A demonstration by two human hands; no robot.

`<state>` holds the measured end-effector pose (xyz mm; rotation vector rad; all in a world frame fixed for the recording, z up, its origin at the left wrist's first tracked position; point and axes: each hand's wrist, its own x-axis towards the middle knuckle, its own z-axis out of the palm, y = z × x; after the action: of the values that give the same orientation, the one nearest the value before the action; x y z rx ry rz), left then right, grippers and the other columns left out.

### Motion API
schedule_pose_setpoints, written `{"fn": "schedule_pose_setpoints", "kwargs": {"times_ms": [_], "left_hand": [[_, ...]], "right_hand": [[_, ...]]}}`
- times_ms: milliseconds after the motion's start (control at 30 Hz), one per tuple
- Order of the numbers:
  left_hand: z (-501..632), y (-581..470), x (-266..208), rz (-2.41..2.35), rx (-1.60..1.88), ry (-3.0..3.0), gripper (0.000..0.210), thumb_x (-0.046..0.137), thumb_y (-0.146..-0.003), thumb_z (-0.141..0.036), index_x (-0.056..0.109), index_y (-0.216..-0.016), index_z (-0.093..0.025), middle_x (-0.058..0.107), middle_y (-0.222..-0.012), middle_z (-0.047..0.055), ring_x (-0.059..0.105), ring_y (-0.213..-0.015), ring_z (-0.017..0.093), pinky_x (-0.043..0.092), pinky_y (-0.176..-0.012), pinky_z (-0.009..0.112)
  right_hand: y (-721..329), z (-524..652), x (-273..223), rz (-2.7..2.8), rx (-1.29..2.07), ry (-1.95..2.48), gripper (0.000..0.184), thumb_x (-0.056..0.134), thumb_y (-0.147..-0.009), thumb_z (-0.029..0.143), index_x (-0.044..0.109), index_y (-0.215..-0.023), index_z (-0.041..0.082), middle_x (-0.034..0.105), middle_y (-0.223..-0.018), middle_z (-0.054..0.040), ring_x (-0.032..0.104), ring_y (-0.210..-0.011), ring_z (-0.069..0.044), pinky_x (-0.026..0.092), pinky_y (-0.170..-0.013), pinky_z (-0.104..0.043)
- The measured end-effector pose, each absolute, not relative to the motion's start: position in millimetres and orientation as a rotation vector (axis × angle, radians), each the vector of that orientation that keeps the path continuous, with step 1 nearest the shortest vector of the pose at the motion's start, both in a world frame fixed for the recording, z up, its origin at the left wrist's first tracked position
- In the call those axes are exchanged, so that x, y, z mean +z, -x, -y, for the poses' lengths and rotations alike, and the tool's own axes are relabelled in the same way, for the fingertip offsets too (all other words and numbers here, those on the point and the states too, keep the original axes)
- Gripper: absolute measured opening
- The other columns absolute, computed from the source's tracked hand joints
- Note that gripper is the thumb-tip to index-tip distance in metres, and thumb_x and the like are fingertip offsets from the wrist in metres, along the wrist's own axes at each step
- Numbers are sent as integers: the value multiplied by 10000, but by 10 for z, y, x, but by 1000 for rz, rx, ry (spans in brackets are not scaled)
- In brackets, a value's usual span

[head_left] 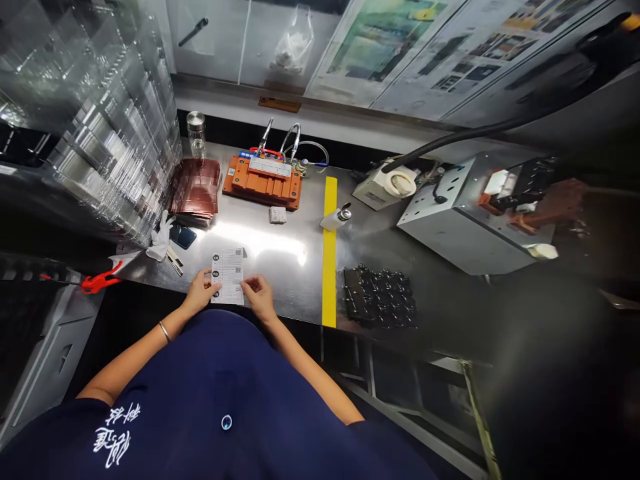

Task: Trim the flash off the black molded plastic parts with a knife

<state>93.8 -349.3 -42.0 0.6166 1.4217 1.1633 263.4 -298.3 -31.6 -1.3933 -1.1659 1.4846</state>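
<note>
A white printed paper sheet (230, 277) with black round marks and small square codes lies flat or nearly so at the front edge of the metal table. My left hand (201, 291) grips its left edge, thumb on the paper. At the right edge, my right hand (259, 296) pinches the sheet between thumb and fingers. The sheet's top right corner looks slightly folded. Left of the paper are a dark phone (183, 237), slim metal tools (174, 261) and a white glove (161, 237).
Behind stand a stack of copper-coloured sheets (196, 190), an orange fixture (263, 179) and a small white block (277, 215). A yellow strip (329, 267) crosses the table; right of it are a black tray (379, 297) and a grey machine (465, 220). Clear plastic trays (120, 140) tower at left.
</note>
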Motion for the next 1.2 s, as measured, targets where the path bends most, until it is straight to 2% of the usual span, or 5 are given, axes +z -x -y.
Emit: {"fn": "schedule_pose_setpoints", "kwargs": {"times_ms": [333, 567, 800, 1033, 1200], "left_hand": [[3637, -770, -392, -1379, 1332, -864, 764, 696, -735, -287, 375, -1418, -167, 535, -583, -88, 522, -524, 71, 466, -555, 208], [3587, -590, -197, -1388, 1373, -1116, 317, 690, -754, -353, 731, -1023, -189, 695, -841, 43, 637, -745, 135, 541, -688, 264], [3613, -587, -124, -1494, 1391, -1239, 261, 657, -786, -337, 730, -965, -163, 699, -868, 79, 647, -748, 168, 541, -660, 299], [3606, -566, 131, -1632, 1334, -1501, 79, 665, -767, -237, 742, -785, -228, 599, -852, 67, 539, -908, 225, 436, -872, 410], [3600, -518, 301, -1557, 1233, -1604, 88, 652, -777, -259, 731, -743, -239, 618, -779, 51, 541, -840, 215, 411, -858, 395]], "right_hand": [[-2523, 3160, -297, 1276, 1389, 1390, 262, 651, -705, 448, 600, -762, 197, 637, -743, -33, 590, -706, -165, 505, -693, -327], [-2470, 3121, -20, 1505, 1504, 1250, 291, 742, -658, 389, 709, -879, 203, 685, -878, -48, 603, -717, -158, 517, -692, -312], [-2432, 3067, 103, 1726, 1327, 1145, 267, 629, -800, 380, 703, -983, 200, 680, -849, -60, 613, -743, -173, 516, -692, -319], [-2323, 3036, 231, 2214, 486, 993, 141, 608, -844, 305, 747, -856, 281, 622, -1046, -90, 474, -1105, -271, 399, -954, -460], [-2325, 2903, 394, 2416, 574, 761, 115, 622, -820, 261, 734, -827, 291, 651, -986, -55, 465, -1134, -272, 344, -1004, -486]]}}
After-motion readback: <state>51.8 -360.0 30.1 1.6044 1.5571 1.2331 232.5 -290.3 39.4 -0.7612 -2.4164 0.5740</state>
